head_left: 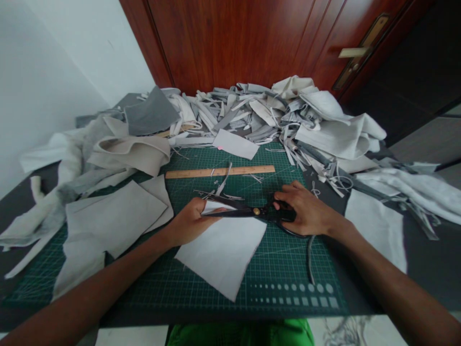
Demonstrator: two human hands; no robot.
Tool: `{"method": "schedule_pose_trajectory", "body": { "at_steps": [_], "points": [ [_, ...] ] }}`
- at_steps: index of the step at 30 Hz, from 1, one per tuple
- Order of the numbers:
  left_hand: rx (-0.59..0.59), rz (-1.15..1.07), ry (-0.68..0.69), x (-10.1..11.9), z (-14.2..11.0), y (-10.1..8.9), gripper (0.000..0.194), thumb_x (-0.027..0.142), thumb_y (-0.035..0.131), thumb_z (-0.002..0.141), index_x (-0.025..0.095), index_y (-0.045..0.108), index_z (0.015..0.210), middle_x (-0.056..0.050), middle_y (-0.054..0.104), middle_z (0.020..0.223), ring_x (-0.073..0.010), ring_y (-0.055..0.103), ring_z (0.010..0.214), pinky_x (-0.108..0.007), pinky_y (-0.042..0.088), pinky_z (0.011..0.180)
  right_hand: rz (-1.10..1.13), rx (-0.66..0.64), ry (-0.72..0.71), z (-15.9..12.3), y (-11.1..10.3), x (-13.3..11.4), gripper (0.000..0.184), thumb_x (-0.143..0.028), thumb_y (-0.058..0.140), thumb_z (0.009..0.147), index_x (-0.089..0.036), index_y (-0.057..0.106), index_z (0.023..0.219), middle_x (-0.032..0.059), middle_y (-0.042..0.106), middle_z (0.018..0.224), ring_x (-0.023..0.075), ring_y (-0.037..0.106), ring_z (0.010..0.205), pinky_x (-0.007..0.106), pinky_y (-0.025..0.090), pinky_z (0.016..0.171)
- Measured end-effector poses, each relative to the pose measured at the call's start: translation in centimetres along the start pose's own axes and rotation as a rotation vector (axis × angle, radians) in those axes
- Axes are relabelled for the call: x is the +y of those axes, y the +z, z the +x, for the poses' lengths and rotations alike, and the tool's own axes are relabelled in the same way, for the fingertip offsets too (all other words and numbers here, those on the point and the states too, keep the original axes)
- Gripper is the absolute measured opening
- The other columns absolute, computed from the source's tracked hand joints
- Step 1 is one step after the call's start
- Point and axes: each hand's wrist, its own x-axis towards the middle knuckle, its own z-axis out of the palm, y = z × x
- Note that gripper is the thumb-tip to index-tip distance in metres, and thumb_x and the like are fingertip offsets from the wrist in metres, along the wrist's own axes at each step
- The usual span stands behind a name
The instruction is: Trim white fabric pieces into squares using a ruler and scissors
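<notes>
Behind our green mat (288, 262) stands a red door (234, 43), with scraps (266, 113) heaped between. Our left hand (187, 222) pinches the far edge of 1 white cloth (225, 254) lying on the mat; our right hand (306, 206) grips the scissors (256, 211), 2 blades around that edge. Thin trimmings (224, 180) are already off; we can't tell how much cutting remains.

Black scissors (256, 211) (brass pivot) gape around pale cloth (225, 252) over green mat (288, 262)
</notes>
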Motion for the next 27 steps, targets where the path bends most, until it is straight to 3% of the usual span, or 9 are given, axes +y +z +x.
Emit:
{"method": "schedule_pose_trajectory", "body": {
  "at_steps": [17, 27],
  "points": [
    [0.069, 0.024, -0.063, 0.7, -0.1, 0.0, 0.022, 0.038, 0.072, 0.083, 0.017, 0.080, 0.083, -0.005, 0.080, 0.082, -0.0223, 0.073, 0.075, -0.027, 0.056, 0.061, -0.002, 0.049, -0.014, 0.3, 0.9, -0.2, 0.017, -0.029, 0.065, 0.076, -0.022, 0.050, 0.078, 0.0033, 0.054, 0.076, 0.0222, 0.046, 0.074, 0.036, 0.031, 0.076],
    [0.102, -0.020, -0.126, 1.0, -0.3, 0.2, 0.026, 0.040, 0.074, 0.079, 0.018, 0.071, 0.066, 0.000, 0.068, 0.060, -0.0155, 0.059, 0.054, -0.022, 0.042, 0.046, -0.002, 0.085, -0.018, 0.5, 1.3, -0.5, 0.017, -0.028, 0.065, 0.074, -0.022, 0.049, 0.077, 0.0029, 0.053, 0.075, 0.0216, 0.044, 0.073, 0.036, 0.029, 0.075]
  ]
}}
